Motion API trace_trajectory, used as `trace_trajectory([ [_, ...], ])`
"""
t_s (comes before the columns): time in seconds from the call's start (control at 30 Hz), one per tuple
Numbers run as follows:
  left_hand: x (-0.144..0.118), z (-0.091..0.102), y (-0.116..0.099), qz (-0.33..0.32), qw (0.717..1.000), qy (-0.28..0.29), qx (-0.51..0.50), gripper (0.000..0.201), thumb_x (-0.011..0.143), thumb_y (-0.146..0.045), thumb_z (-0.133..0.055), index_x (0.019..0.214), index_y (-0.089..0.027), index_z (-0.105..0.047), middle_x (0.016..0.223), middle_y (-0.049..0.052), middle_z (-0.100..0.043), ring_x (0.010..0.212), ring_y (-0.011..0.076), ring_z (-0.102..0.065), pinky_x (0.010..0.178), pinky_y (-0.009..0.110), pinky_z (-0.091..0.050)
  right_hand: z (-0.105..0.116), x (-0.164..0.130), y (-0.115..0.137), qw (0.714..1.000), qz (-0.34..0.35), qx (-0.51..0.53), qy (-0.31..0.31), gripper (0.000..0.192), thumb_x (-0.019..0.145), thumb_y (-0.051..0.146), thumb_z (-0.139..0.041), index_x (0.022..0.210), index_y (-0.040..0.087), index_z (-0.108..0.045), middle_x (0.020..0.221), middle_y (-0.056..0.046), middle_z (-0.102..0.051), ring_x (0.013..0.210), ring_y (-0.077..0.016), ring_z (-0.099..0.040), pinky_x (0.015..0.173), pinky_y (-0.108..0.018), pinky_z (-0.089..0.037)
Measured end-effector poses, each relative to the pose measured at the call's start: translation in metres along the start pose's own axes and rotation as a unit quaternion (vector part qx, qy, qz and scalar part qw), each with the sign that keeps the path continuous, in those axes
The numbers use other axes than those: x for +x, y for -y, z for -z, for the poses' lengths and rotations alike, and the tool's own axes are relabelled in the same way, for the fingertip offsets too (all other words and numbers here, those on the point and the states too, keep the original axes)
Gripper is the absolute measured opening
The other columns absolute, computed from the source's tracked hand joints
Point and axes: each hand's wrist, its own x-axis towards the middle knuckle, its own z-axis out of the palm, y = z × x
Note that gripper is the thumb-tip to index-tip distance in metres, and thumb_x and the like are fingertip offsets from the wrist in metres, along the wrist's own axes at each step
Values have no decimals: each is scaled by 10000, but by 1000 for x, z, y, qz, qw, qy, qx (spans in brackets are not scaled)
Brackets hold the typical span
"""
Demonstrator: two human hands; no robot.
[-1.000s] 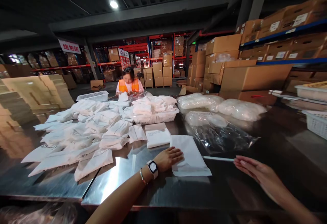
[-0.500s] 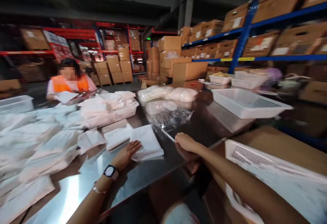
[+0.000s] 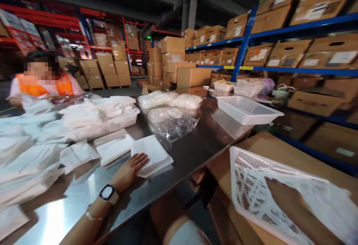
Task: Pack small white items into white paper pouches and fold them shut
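Note:
My left hand [image 3: 133, 167], with a watch on its wrist, lies with fingers stretched out on the edge of a flat white paper packet [image 3: 155, 153] on the metal table. Another white packet [image 3: 114, 150] is just left of it. My right hand [image 3: 285, 196] reaches into a white perforated basket [image 3: 236, 185] at the lower right. Its fingers are blurred and partly hidden, so what they hold, if anything, cannot be made out. Whitish plastic-looking pieces [image 3: 321, 200] lie in that basket.
Many white packets [image 3: 33, 155] spread over the table's left side, beside a filled white basket [image 3: 128, 120]. Clear plastic bags [image 3: 170, 120] lie mid-table. An empty-looking white tray [image 3: 248, 112] stands at the far right corner. A person in an orange vest [image 3: 64, 84] sits across.
My right hand has left the table edge, where it held a thin white strip, and moved right into the basket. My left hand stays on the packet. The view has turned right.

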Motion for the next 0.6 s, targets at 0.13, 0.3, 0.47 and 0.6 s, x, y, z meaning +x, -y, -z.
trace_trajectory([
  [0.13,5,4,-12,1,999,30,-15,521,890,-43,-367,1377,-195,-473,1424,87,-477,1347,208,-406,1136,465,-329,-66,56,70,964,261,-53,-28,378,895,274,-430,1171,168,-665,1165,-155,-671,1062,-267,-643,888,-413,-534],
  [0.3,1,6,-19,-2,999,24,-47,422,951,-156,-389,1360,-195,-488,1416,88,-496,1351,198,-400,1157,407,-291,-138,149,196,876,481,24,-30,533,906,191,-452,1435,176,-394,1381,-94,-528,1291,-203,-471,1046,-370,-453],
  [0.47,3,0,-14,-11,1000,1,-23,360,965,-261,-431,1301,-184,-534,1337,59,-578,1298,164,-454,1145,302,-285,-176,204,264,730,672,65,-106,641,891,70,-373,1501,187,-213,1378,-47,-532,1328,-151,-412,1112,-313,-361],
  [0.6,7,-8,-3,-33,999,-5,-24,349,976,-266,-397,1283,-185,-541,1267,43,-625,1252,159,-486,1108,272,-313,-174,225,275,652,737,54,-172,490,950,219,-426,1436,169,-394,1375,-53,-527,1335,-197,-405,1186,-381,-178],
])
